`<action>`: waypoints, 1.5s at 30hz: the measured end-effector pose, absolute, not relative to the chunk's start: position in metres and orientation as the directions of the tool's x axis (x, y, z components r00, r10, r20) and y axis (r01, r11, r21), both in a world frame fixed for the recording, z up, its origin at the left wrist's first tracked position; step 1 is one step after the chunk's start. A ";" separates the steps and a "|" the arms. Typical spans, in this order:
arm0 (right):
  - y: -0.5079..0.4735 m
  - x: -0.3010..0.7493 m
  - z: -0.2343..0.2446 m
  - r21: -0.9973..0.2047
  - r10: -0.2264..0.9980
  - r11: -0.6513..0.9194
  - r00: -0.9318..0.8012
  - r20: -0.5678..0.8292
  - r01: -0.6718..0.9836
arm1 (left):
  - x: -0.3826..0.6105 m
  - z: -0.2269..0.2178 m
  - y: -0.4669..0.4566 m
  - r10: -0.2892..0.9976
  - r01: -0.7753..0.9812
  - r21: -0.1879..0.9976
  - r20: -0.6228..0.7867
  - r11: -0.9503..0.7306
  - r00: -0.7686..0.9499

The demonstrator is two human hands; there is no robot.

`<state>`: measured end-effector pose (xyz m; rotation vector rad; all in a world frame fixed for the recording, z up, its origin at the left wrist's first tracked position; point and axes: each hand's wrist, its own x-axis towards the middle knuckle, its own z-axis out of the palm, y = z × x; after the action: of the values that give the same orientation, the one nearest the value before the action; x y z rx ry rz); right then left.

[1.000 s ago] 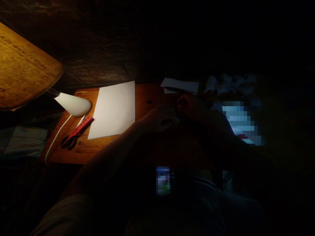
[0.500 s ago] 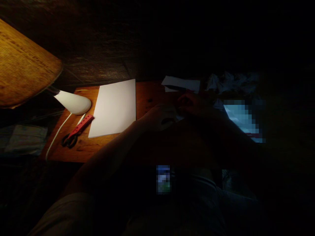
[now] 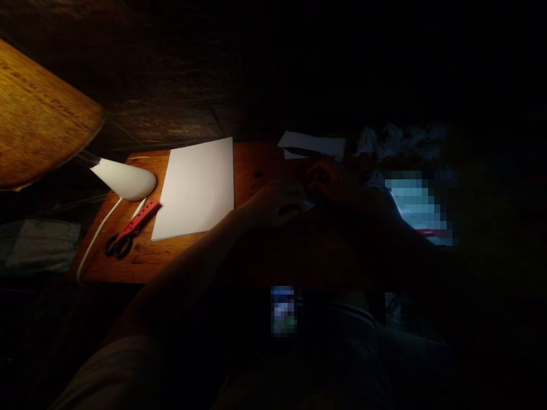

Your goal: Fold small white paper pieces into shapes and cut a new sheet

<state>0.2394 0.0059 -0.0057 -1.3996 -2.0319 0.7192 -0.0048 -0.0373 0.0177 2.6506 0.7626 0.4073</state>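
Note:
In deep shadow at the middle of the table, my left hand (image 3: 280, 202) has its fingers curled around a small pale piece of paper (image 3: 310, 203). My right hand (image 3: 325, 177) meets it from the other side, fingers bent and pinched together at the same piece. Most of the paper is hidden by the fingers and the dark. Just beyond the hands lie white paper pieces (image 3: 316, 142) with a dark slender object (image 3: 301, 152) across them. A stack of white sheets (image 3: 196, 188) rests left of my left hand, lit by the lamp.
On the wooden table (image 3: 141, 265), a lamp with a white base (image 3: 128, 178) and tan shade (image 3: 43, 114) stands left. Beside it lie a red perforated strip (image 3: 139, 219) and black-handled scissors (image 3: 117, 245). Several crumpled or folded white papers (image 3: 393, 139) and a bright blurred screen (image 3: 416, 205) are right.
The whole view has shifted slightly to the left. Both hands stay together around the small paper, with hardly any visible change in their pose.

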 end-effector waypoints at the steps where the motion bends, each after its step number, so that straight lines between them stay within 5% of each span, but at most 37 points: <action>1: 0.006 0.239 -0.006 -0.703 0.946 0.303 -0.292 0.141 0.643 | -0.005 0.018 -0.038 0.555 0.454 0.408 0.172 -0.792 0.814; 15: 0.011 0.251 0.002 -0.799 0.921 0.260 -0.388 0.036 0.542 | -0.005 0.019 -0.039 0.550 0.450 0.404 0.175 -0.796 0.817; 45: 0.009 0.246 0.000 -0.819 0.924 0.255 -0.379 0.050 0.513 | -0.007 0.023 -0.045 0.551 0.481 0.321 0.177 -0.816 0.816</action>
<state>0.2458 0.0088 0.0004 -1.3001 -1.9945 0.9987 -0.0069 -0.0450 0.0231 2.7390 0.7932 0.3827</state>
